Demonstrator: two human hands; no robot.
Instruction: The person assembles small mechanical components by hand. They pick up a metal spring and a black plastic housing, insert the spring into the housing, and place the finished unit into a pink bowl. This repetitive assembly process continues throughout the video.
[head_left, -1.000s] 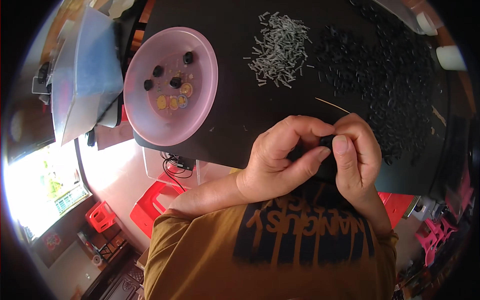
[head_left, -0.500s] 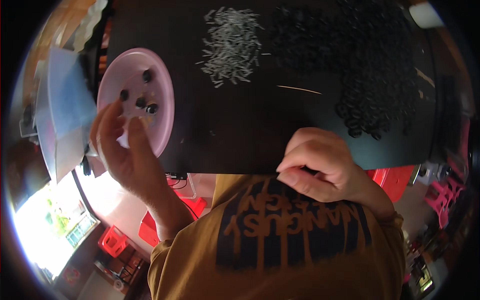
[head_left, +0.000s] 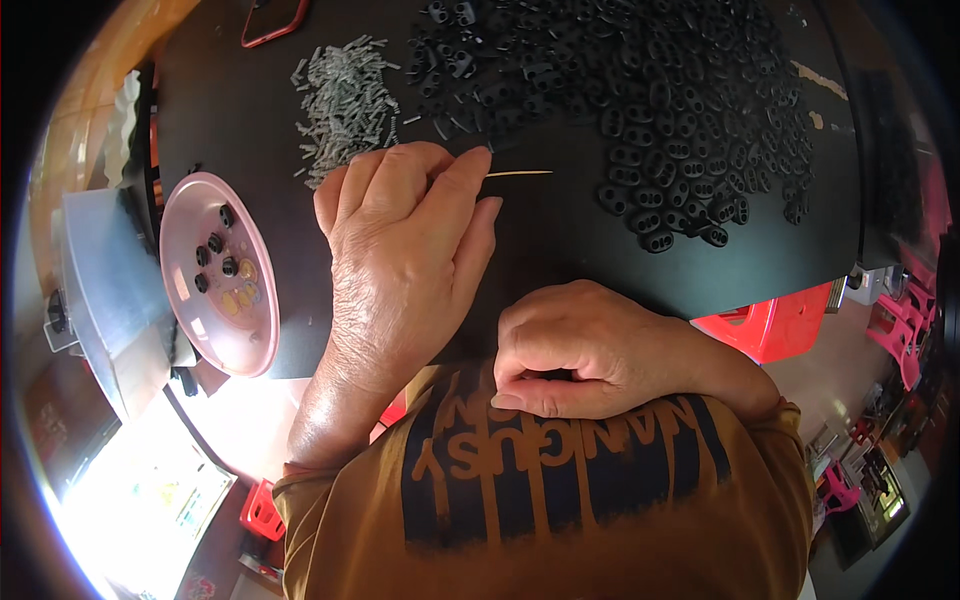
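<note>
Left hand by grey springs, grip hidden; right hand curled, contents unclear to me; springs likely light, squeezable, I'd pinch mid-length

Hands: two, left hand and right hand. Pink bowl: one; black pieces inside, five. Pile of grey springs: one. Heap of black two-holed parts: one. Both too crowded for a fair item count. Thin pale stick: one.
</note>
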